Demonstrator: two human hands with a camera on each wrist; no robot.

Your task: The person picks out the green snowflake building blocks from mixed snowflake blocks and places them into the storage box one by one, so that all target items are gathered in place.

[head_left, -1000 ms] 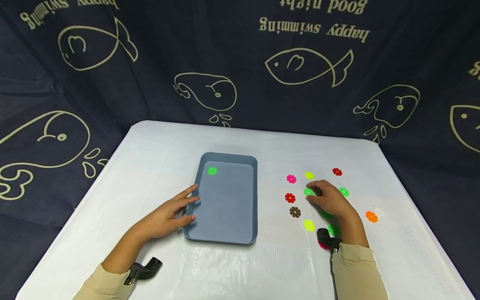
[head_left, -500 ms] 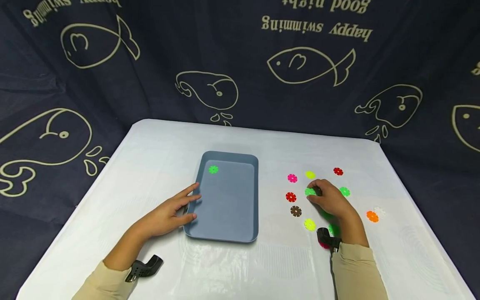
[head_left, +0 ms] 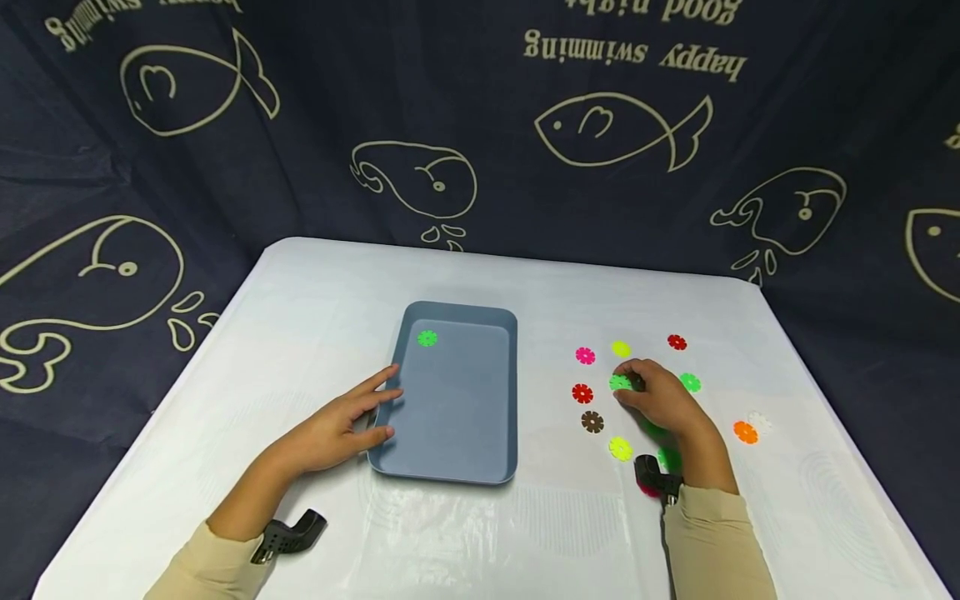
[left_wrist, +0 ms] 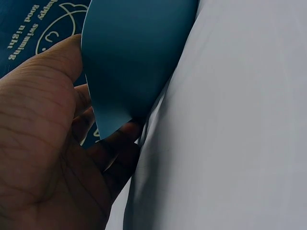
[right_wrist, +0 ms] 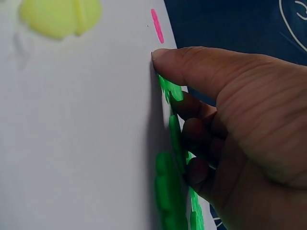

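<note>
Laterally, the left hand [head_left: 333, 432] rests over the left rim of the tray [head_left: 457, 408], fingers spread and nearly straight, thumb toward the near-left corner. Between tray and the right edge of the desk [head_left: 322, 304], the right hand [head_left: 658, 398] arches low, thumb and forefinger curled about a green disc [head_left: 619, 382], pinching it.

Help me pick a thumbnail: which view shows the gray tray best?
Head view: the gray tray shows nearly whole, its left edge partly behind the left hand. The left wrist view shows only part of its side; the right wrist view, none.
</note>
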